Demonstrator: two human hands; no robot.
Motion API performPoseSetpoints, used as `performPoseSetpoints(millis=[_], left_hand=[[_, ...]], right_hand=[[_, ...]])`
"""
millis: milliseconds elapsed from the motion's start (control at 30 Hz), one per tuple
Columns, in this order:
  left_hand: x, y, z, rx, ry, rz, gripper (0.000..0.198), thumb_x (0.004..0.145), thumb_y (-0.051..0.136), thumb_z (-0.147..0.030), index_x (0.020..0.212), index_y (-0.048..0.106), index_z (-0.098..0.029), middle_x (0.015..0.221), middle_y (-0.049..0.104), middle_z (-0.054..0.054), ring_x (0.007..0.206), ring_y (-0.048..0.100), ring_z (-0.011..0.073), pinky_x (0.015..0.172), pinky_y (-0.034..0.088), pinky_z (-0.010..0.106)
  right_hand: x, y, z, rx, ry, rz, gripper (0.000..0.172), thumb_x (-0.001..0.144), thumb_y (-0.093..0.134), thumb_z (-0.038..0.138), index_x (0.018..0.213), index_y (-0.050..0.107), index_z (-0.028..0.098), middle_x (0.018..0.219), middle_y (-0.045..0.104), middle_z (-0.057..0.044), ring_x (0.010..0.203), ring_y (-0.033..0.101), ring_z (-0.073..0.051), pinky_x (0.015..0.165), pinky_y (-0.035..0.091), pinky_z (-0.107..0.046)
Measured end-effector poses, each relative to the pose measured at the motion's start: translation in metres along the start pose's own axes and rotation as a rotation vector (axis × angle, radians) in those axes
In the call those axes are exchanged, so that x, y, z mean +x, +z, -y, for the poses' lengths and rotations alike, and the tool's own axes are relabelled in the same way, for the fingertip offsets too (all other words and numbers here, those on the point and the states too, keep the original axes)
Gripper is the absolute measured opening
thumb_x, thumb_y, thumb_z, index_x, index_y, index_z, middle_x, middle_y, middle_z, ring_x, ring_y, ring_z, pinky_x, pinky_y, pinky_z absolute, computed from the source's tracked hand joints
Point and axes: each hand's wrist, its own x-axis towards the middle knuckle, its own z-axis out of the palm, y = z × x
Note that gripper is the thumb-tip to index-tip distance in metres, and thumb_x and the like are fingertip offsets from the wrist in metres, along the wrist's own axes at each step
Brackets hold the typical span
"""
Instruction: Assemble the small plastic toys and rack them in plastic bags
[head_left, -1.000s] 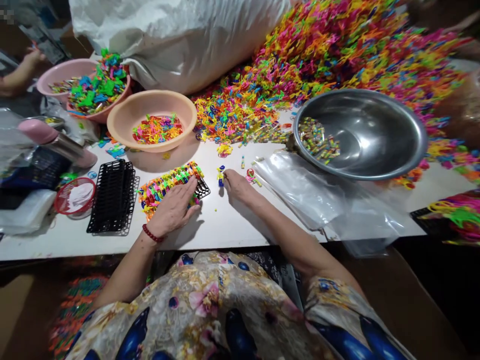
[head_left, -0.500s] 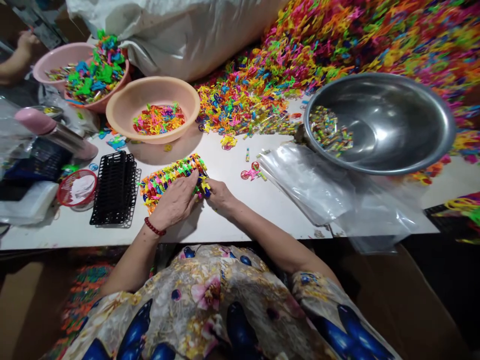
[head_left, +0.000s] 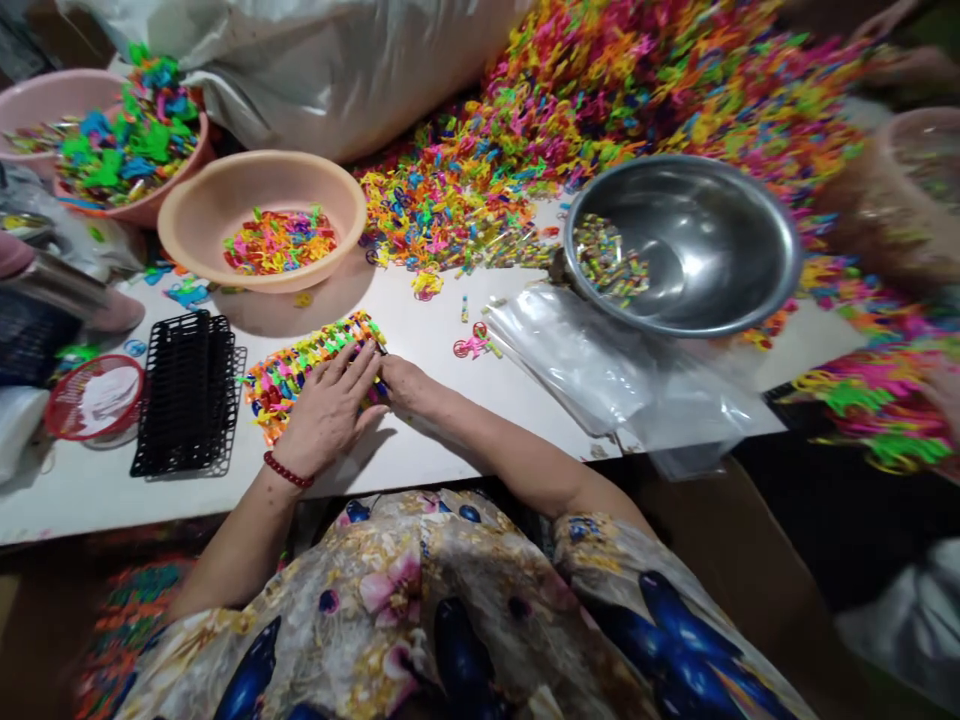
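My left hand (head_left: pixel 330 400), with a dark red bead bracelet on its wrist, lies flat over rows of small colourful plastic toys (head_left: pixel 274 375). Its fingers are stretched out together on top of them. The toys sit side by side in a tight block on the white table. At the block's right end, my right hand (head_left: pixel 405 385) has its fingers curled round the edge, where a bit of black rack shows; its fingertips are partly hidden. Left of the block stand stacked black plastic racks (head_left: pixel 184 390) with grid openings.
A peach basin (head_left: pixel 262 220) of loose toys stands behind my hands. A steel bowl (head_left: pixel 690 250) and clear plastic bags (head_left: pixel 577 360) lie to the right, before a big toy heap (head_left: pixel 600 90). A red basket (head_left: pixel 94 400) is at left. Another person's arm shows at far right.
The view has swung right, so the table's things appear further left. My left hand has flattened, its fingers spreading over the toys; my right hand stays at the block's right end.
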Motion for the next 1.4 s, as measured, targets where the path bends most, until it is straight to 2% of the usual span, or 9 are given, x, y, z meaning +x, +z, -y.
performPoseSetpoints(millis=[133, 267, 400, 567, 800, 933, 1067, 1233, 1400], left_hand=[[0.000, 0.004, 0.002, 0.005, 0.017, -0.012, 0.073, 0.096, 0.054, -0.044, 0.160, 0.026, -0.023, 0.165, 0.029, 0.010, 0.151, 0.029, 0.0330, 0.118, 0.031, 0.054], [-0.003, 0.000, -0.003, 0.017, 0.027, -0.061, 0.072, 0.096, 0.055, -0.041, 0.159, 0.026, -0.025, 0.165, 0.030, 0.011, 0.154, 0.021, 0.0357, 0.121, 0.020, 0.063], [0.007, 0.004, -0.034, -0.131, 0.111, -0.140, 0.057, 0.097, 0.052, -0.032, 0.152, 0.038, -0.022, 0.155, 0.046, 0.015, 0.147, 0.037, 0.0312, 0.118, 0.034, 0.054], [0.063, 0.041, -0.086, -0.281, 0.132, -0.092, 0.035, 0.097, 0.051, -0.024, 0.131, 0.053, -0.016, 0.128, 0.062, 0.016, 0.119, 0.058, 0.0270, 0.104, 0.049, 0.045], [0.129, 0.089, -0.085, -0.140, -0.050, 0.068, 0.016, 0.095, 0.053, -0.021, 0.101, 0.063, -0.010, 0.105, 0.063, 0.018, 0.103, 0.056, 0.0290, 0.092, 0.047, 0.044], [0.126, 0.095, -0.078, -0.177, -0.073, -0.015, 0.024, 0.098, 0.044, -0.017, 0.113, 0.060, -0.010, 0.107, 0.063, 0.017, 0.102, 0.055, 0.0278, 0.092, 0.044, 0.042], [0.116, 0.089, -0.081, -0.218, -0.107, -0.064, 0.027, 0.101, 0.038, -0.021, 0.116, 0.058, -0.011, 0.108, 0.063, 0.015, 0.104, 0.055, 0.0258, 0.092, 0.044, 0.039], [0.114, 0.079, -0.094, -0.150, 0.011, -0.062, 0.039, 0.093, 0.062, -0.044, 0.116, 0.058, -0.013, 0.114, 0.060, 0.016, 0.109, 0.052, 0.0298, 0.092, 0.045, 0.041], [0.125, 0.086, -0.096, -0.220, -0.003, 0.027, 0.009, 0.094, 0.052, -0.016, 0.094, 0.061, -0.014, 0.101, 0.062, 0.015, 0.101, 0.056, 0.0264, 0.091, 0.046, 0.040]], right_hand=[[-0.021, -0.012, -0.002, -0.063, -0.059, -0.007, 0.029, 0.093, 0.053, 0.014, 0.120, 0.063, 0.012, 0.114, 0.068, -0.011, 0.104, 0.059, -0.019, 0.096, 0.045, -0.029], [-0.068, -0.051, -0.029, -0.266, 0.178, -0.311, 0.030, 0.099, 0.046, 0.020, 0.124, 0.060, 0.012, 0.118, 0.063, -0.016, 0.111, 0.054, -0.025, 0.102, 0.042, -0.036], [-0.103, -0.083, -0.059, -0.552, 0.462, -0.402, 0.029, 0.099, 0.042, 0.021, 0.116, 0.062, 0.009, 0.116, 0.059, -0.021, 0.108, 0.048, -0.031, 0.096, 0.040, -0.042], [-0.108, -0.075, -0.061, -0.610, 0.512, -0.344, 0.028, 0.100, 0.037, 0.020, 0.104, 0.062, 0.009, 0.107, 0.059, -0.021, 0.103, 0.047, -0.031, 0.093, 0.039, -0.042], [-0.132, -0.058, -0.049, -0.275, 0.559, -0.564, 0.023, 0.095, 0.038, 0.016, 0.107, 0.058, 0.014, 0.109, 0.062, -0.019, 0.103, 0.056, -0.028, 0.093, 0.045, -0.041], [-0.151, -0.057, -0.048, 0.191, 0.592, -0.679, 0.036, 0.094, 0.044, 0.026, 0.129, 0.048, 0.018, 0.104, 0.066, -0.011, 0.086, 0.065, -0.021, 0.079, 0.054, -0.036], [-0.154, -0.052, -0.051, 0.579, 0.640, -0.741, 0.040, 0.088, 0.048, 0.038, 0.124, 0.051, 0.020, 0.084, 0.063, -0.002, 0.066, 0.064, -0.015, 0.062, 0.055, -0.029], [-0.151, -0.044, -0.051, 0.602, 0.632, -0.801, 0.042, 0.082, 0.052, 0.044, 0.118, 0.054, 0.021, 0.085, 0.063, 0.000, 0.065, 0.061, -0.012, 0.060, 0.054, -0.027], [-0.159, -0.041, -0.043, 0.672, 0.603, -0.808, 0.041, 0.083, 0.056, 0.051, 0.110, 0.060, 0.020, 0.076, 0.061, 0.002, 0.061, 0.057, -0.011, 0.055, 0.050, -0.024]])
